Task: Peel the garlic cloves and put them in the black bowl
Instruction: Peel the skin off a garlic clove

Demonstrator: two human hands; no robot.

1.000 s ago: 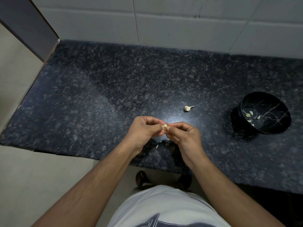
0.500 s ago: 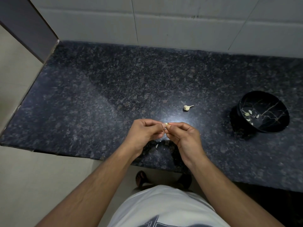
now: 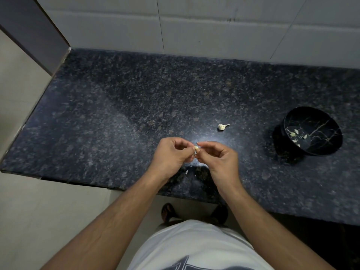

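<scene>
Both hands meet over the near middle of the dark granite counter (image 3: 116,114), sharing one small pale garlic clove (image 3: 196,148): the left hand (image 3: 171,154) pinches it between curled fingertips, and the right hand (image 3: 218,156) nips its other side with thumb and forefinger, seemingly working at the skin. A clove this size should be light and firm, its papery skin brittle and the bared flesh likely a bit slick, so a fingertip pinch at the ends looks safest. Another garlic piece (image 3: 223,126) with a stem lies at about 1 o'clock from the hands, and the black bowl (image 3: 311,131), holding a few pale pieces, stands well apart at 3 o'clock
</scene>
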